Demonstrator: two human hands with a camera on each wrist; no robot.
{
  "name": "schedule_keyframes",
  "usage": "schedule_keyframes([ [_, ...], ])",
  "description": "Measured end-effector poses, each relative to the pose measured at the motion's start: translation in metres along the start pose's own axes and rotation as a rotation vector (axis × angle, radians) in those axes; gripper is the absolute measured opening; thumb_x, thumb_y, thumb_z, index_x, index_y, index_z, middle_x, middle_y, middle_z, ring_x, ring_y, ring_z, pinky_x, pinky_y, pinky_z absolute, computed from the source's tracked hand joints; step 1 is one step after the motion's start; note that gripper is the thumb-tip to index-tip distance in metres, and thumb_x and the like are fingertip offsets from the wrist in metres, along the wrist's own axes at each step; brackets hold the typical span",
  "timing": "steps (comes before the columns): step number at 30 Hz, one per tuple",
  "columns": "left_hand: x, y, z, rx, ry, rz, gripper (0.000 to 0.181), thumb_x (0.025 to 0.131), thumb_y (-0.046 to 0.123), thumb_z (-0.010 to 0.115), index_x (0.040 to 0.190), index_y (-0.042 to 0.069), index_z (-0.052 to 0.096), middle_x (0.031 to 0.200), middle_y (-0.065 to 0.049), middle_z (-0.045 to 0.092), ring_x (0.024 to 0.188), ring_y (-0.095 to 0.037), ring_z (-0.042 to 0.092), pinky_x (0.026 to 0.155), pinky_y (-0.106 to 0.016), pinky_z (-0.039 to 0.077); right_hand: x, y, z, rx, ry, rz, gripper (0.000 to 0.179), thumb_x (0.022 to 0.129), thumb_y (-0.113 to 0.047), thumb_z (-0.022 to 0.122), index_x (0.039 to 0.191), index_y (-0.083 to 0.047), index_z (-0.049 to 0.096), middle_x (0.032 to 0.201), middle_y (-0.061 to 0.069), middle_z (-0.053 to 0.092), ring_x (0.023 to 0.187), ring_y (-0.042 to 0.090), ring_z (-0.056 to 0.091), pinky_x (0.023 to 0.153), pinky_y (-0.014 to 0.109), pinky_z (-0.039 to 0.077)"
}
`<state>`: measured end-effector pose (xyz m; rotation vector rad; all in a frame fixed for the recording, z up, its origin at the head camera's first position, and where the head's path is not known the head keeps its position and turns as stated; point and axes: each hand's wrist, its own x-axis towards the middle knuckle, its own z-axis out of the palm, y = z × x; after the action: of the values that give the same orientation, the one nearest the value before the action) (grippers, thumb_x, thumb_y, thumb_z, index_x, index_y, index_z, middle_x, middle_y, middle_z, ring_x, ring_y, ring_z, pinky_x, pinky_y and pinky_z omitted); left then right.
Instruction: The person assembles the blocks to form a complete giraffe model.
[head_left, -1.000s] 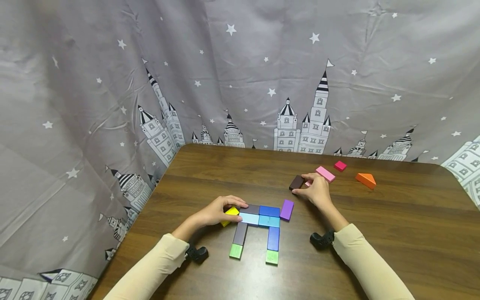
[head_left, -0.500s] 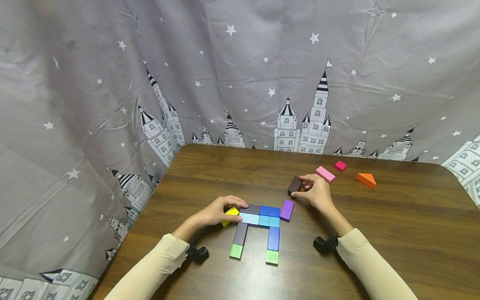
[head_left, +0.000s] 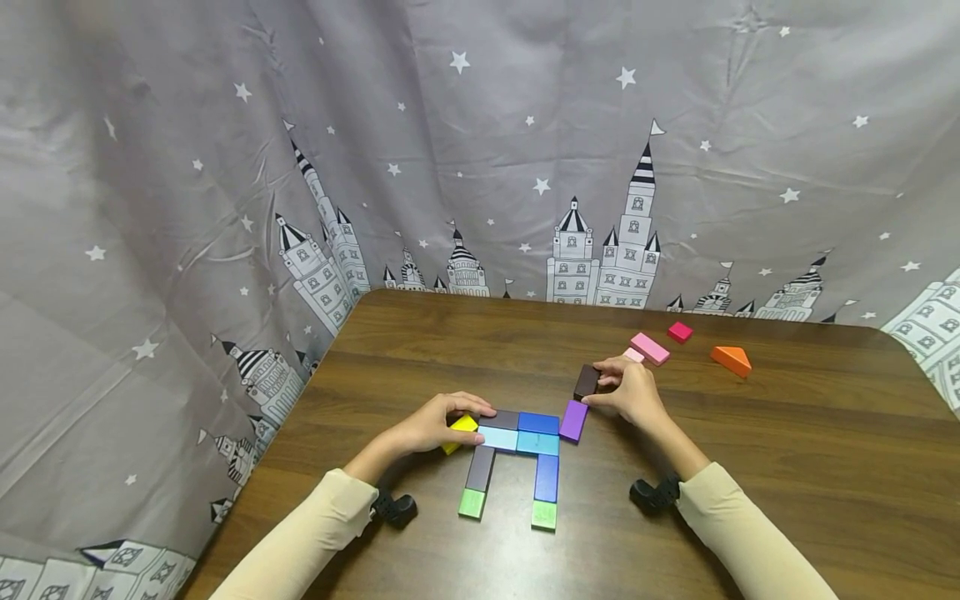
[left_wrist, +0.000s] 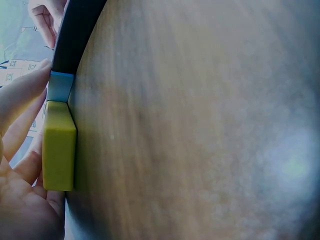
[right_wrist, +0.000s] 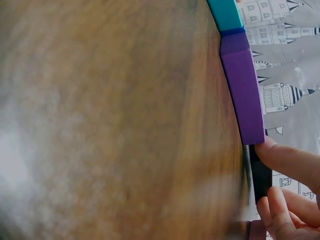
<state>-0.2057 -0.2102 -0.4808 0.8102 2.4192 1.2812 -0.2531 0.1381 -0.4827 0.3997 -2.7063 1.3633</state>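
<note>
My right hand (head_left: 633,393) pinches a dark brown rectangular block (head_left: 586,382) between thumb and fingers, its near end right at the far end of a purple block (head_left: 574,421). In the right wrist view, the thumb tip is beside that purple block (right_wrist: 242,90). My left hand (head_left: 429,427) rests at the left end of a flat block figure, fingertips on a grey block (head_left: 506,419) and thumb at a light blue block (head_left: 498,437). Partly under this hand lies a yellow block (head_left: 466,422). A blue block (head_left: 538,423) and a brighter blue block (head_left: 538,442) form the figure's right half.
Two legs extend toward me: a grey block (head_left: 481,468) with a green one (head_left: 472,503), and a blue block (head_left: 547,477) with another green block (head_left: 544,515). Farther back lie a pink block (head_left: 649,348), a red block (head_left: 680,332) and an orange triangular block (head_left: 731,360).
My right hand has brought the dark brown block slightly left and toward me, up to the purple block. A small pale pink block shows more behind that hand. The left hand has stayed put.
</note>
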Motion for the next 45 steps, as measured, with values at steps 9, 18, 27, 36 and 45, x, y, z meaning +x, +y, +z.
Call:
schedule_keyframes([
  [9, 0.0005, 0.0006, 0.0005, -0.019, 0.001, -0.002, 0.039, 0.088, 0.013, 0.078, 0.125, 0.003, 0.069, 0.13, -0.012, 0.062, 0.123, -0.03, 0.053, 0.103, -0.048, 0.044, -0.0001, 0.0015, 0.0005, 0.036, -0.023, 0.001, 0.055, 0.065, 0.002, 0.091, 0.113, 0.015, 0.067, 0.112, 0.027, 0.065, 0.091, 0.033, 0.071, 0.082, 0.039, 0.057],
  [18, 0.0007, 0.0004, 0.0001, -0.016, 0.001, 0.0, 0.039, 0.088, 0.013, 0.078, 0.125, 0.003, 0.069, 0.13, -0.012, 0.062, 0.123, -0.03, 0.053, 0.103, -0.047, 0.044, -0.0018, -0.0002, -0.0032, 0.049, -0.042, -0.008, 0.046, 0.079, -0.004, 0.084, 0.115, 0.016, 0.066, 0.112, 0.029, 0.064, 0.093, 0.036, 0.07, 0.078, 0.036, 0.058],
  [27, -0.0004, 0.0036, -0.0013, -0.008, 0.001, 0.0, 0.039, 0.089, 0.013, 0.077, 0.126, 0.003, 0.069, 0.131, -0.012, 0.062, 0.122, -0.03, 0.053, 0.101, -0.045, 0.045, -0.0033, -0.0015, -0.0016, 0.052, -0.042, 0.009, 0.04, 0.083, -0.004, 0.08, 0.115, 0.015, 0.066, 0.114, 0.03, 0.063, 0.097, 0.037, 0.069, 0.081, 0.038, 0.057],
  [36, 0.0, 0.0026, -0.0005, -0.008, -0.001, -0.005, 0.039, 0.088, 0.014, 0.077, 0.126, 0.004, 0.069, 0.131, -0.011, 0.062, 0.124, -0.03, 0.052, 0.104, -0.047, 0.043, -0.0045, -0.0014, -0.0019, 0.055, -0.061, 0.019, 0.039, 0.082, -0.004, 0.081, 0.114, 0.014, 0.067, 0.111, 0.028, 0.065, 0.096, 0.035, 0.07, 0.08, 0.035, 0.058],
  [45, 0.0004, 0.0023, -0.0003, -0.008, -0.001, -0.01, 0.039, 0.089, 0.013, 0.077, 0.126, 0.004, 0.069, 0.131, -0.011, 0.062, 0.124, -0.03, 0.052, 0.102, -0.046, 0.044, -0.0041, 0.0002, -0.0007, 0.069, -0.069, 0.017, 0.039, 0.082, -0.003, 0.081, 0.113, 0.014, 0.067, 0.112, 0.029, 0.065, 0.095, 0.035, 0.07, 0.078, 0.033, 0.058],
])
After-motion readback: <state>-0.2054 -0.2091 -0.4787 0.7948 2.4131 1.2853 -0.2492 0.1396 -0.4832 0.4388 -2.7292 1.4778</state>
